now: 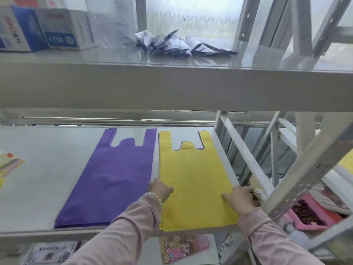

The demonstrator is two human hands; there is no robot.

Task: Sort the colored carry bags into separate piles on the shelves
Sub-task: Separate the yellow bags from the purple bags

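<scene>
My left hand [160, 190] and right hand [239, 197] are pressing flat, fingers loose, on the yellow bag [194, 178]; purple edges underneath are barely showing.

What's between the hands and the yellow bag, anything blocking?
Nothing visible. The left hand and right hand already rest on the yellow bag, at its left and right edges. The purple bag lies apart, alongside.

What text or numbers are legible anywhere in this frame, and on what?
Nothing reads with confidence.
White-and-blue boxes, upper shelf: print appears upside down and blurred; unreadable.
Folded packets, upper shelf: markings too blurred.
Printed sheet, below the shelf: lines and a code-like block, too small.
Cartoon item: pictures, no readable words.
Purple bag, yellow bag: no print visible.
</scene>
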